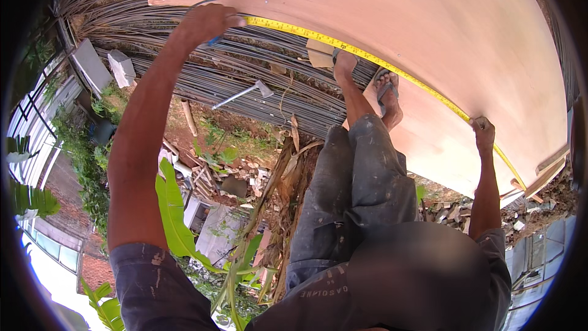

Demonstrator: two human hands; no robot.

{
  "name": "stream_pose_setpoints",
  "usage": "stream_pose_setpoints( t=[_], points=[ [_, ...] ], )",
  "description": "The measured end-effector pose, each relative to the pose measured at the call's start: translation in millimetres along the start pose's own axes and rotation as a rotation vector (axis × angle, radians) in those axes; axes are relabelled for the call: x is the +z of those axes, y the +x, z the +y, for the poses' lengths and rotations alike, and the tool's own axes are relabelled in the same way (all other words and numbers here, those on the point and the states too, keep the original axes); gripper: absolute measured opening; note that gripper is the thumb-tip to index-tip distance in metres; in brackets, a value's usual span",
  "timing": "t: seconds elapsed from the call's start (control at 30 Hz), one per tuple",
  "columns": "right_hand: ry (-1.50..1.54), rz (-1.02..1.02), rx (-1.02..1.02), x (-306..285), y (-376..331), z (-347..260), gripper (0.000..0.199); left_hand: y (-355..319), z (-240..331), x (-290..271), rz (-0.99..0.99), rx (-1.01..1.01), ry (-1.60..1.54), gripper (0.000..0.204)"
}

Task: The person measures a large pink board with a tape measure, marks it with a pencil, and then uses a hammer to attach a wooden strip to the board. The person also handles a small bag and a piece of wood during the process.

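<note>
Already, the yellow tape measure [306, 32] lies drawn out along the pinkish plywood sheet [392, 6], the left hand [208, 23] clasping it at left, the right hand [483, 133] pinching it farther right. No pencil line or cut is discernible, so marking seems undone.

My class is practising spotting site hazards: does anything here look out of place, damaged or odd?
The tool lies loose on the rods, as if put down there. Broken rubble litters the soil beyond. The tape looks bowed, but the lens bends straight edges.
</note>
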State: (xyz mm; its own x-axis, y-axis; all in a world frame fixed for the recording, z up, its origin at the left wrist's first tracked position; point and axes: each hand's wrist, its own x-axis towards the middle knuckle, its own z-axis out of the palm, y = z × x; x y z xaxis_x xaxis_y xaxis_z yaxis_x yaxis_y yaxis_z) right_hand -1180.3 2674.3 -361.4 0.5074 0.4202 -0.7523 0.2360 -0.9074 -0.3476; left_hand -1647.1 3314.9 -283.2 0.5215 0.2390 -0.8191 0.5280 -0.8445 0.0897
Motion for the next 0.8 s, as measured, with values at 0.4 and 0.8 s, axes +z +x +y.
stream_pose_setpoints(
  t=[0.4,0.8],
  points=[
    [-0.058,0.01,0.007,-7,-6,3,0.019,13,-78,-16,-0.058,-0.127,-0.047,0.063],
    [-0.196,0.119,0.075,-2,-9,18,0.035,18,-69,-21,-0.053,-0.079,0.114,0.054]
  ],
)
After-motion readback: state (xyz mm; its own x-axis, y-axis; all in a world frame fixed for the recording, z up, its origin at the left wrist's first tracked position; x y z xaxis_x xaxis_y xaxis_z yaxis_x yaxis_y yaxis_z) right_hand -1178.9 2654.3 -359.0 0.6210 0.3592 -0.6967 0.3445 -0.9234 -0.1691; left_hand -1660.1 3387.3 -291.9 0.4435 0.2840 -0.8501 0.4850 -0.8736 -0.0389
